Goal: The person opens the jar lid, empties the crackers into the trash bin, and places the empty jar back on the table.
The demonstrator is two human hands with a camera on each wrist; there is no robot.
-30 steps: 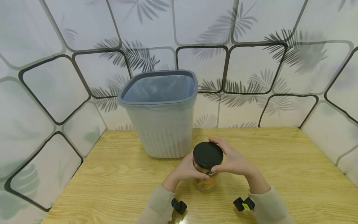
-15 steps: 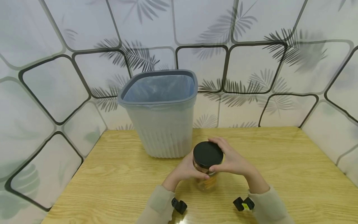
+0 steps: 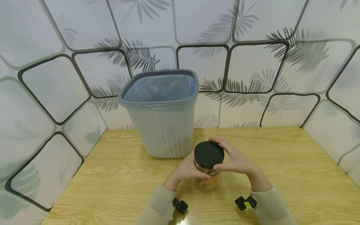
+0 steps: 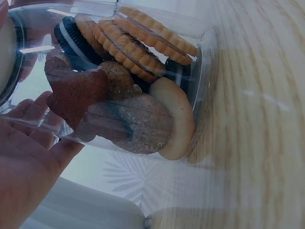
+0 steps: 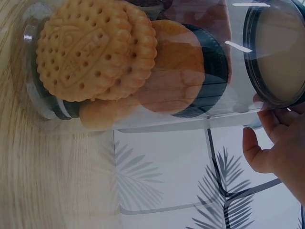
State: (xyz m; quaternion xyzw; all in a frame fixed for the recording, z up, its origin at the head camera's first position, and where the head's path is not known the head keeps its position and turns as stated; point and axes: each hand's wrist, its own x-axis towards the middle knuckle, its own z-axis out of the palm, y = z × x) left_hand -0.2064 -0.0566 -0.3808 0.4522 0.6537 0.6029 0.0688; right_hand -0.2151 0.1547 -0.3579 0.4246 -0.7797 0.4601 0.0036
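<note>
A clear jar [image 3: 207, 184] with a black lid [image 3: 209, 154] stands upright on the wooden table, in front of the bin. Several cookies [image 4: 133, 47] fill part of it: sandwich biscuits, dark ones and brown pieces in the left wrist view, and a round stamped biscuit [image 5: 83, 50] in the right wrist view. My left hand [image 3: 187, 170] grips the jar's body from the left, its thumb across the front. From the right, my right hand [image 3: 234, 160] holds the lid's rim between thumb and fingers. The far fingers of the left hand are hidden behind the jar.
A pale ribbed bin [image 3: 166, 128] with a grey-blue rim and a bag lining stands behind and left of the jar, near my left hand. Wood-grain table [image 3: 112, 178] extends to both sides. Leaf-patterned walls [image 3: 253, 68] close off the back and sides.
The right thumb has shifted slightly along the lid's rim. The jar, lid and left hand look almost unmoved.
</note>
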